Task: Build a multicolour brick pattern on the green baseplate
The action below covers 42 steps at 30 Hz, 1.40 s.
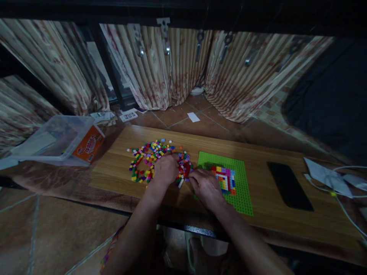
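green baseplate (242,183) long axis toward viewer; both hands' fingers curled, grip unclear

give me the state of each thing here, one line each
left hand: resting palm down on the brick pile
right hand: fingers at the pile's right edge
brick pile: loose, scattered
green baseplate: flat, partly built on
phone: screen dark
plastic bin: tipped on its side

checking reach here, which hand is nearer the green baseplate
Right. The right hand lies at the green baseplate's left edge, overlapping it; the left hand rests on the loose brick pile, further left.
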{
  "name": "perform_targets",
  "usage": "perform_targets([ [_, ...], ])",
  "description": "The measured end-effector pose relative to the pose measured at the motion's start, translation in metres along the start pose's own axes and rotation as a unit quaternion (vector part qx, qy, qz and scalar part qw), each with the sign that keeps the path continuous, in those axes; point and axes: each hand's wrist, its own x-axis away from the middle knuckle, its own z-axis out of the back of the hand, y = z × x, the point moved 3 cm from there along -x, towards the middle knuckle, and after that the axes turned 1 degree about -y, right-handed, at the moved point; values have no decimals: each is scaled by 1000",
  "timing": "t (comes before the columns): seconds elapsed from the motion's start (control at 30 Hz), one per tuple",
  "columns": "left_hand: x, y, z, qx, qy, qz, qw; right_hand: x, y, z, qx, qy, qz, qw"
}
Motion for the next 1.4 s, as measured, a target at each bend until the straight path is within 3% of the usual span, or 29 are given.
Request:
perform_targets([
  [0.17, 0, 10, 0, -2, -2, -46, 999, 0, 0, 4, 7, 1, -7, 1000],
  [0.77, 0, 12, -3, -17, 5, -71, 997, 0, 1, 7, 11, -3, -16, 1000],
  [0.97, 1, 10, -2, -28, -2, -52, 998, 0, 1, 8, 3, -4, -19, 1000],
  [1.13, -5, 3, 4, 101, -19, -35, 994, -1, 2, 9, -20, 16, -22, 999],
  [1.23, -7, 4, 4, 289, -57, -58, 954, -1, 3, 14, -60, 64, -27, 996],
  [1.4, 0, 20, -2, 586, -157, -11, 795, 0, 10, 30, -152, 157, -65, 974],
])
